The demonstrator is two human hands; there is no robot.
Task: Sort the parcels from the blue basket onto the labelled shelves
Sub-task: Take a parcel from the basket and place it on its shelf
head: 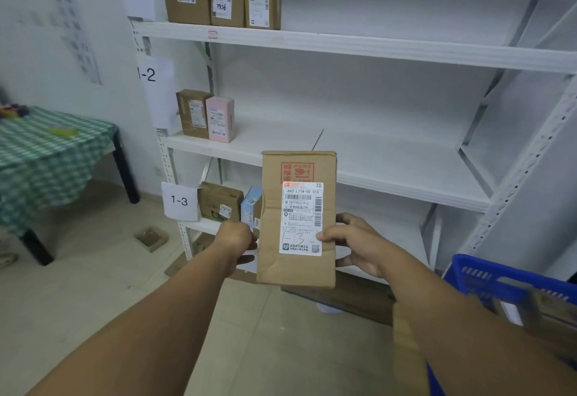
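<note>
Parcel (298, 171), marked 1-3, pinched at both edges in the grip of left hand (235, 238) and right hand (349, 242), could topple boxes (220, 202) at its nine o'clock.

My left hand (235, 236) and right hand (352, 245) are bare; left forearm (162, 311) and right forearm (437, 311) are unsleeved.

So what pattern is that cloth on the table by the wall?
Green-and-white check, on the tablecloth, seen in the head view.
</note>
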